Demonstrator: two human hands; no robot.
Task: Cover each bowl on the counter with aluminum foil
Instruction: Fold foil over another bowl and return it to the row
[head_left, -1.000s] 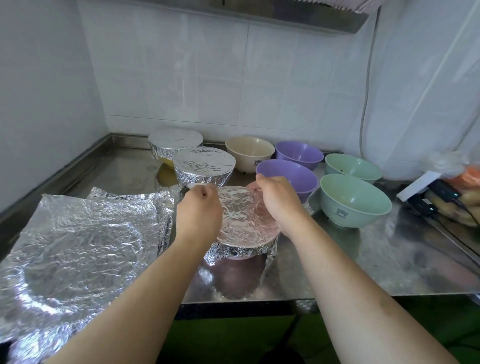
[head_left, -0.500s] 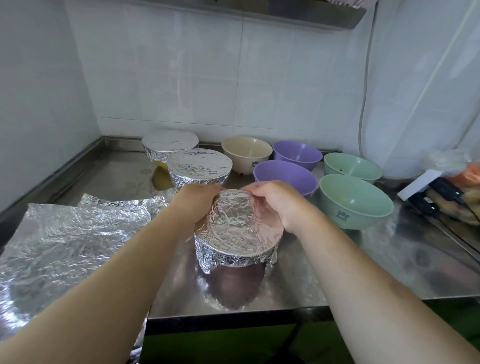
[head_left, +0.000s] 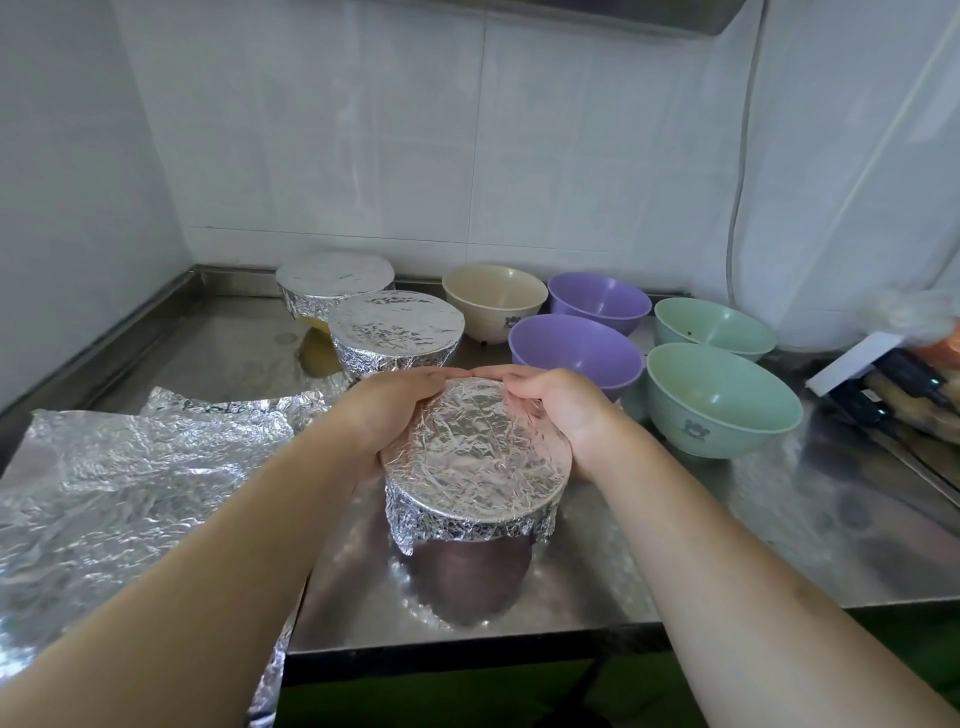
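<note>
A person's left hand (head_left: 387, 415) and right hand (head_left: 558, 410) cup a foil-covered bowl (head_left: 475, 462) near the front edge of a steel counter (head_left: 727, 535), fingers curled around its rim, fingertips meeting at the far side. Behind it sit two more foil-covered bowls (head_left: 397, 332), then a cream bowl (head_left: 493, 301), two purple bowls (head_left: 576, 348) and two green bowls (head_left: 722, 397), all uncovered. Loose foil sheets (head_left: 130, 478) lie to the left.
</note>
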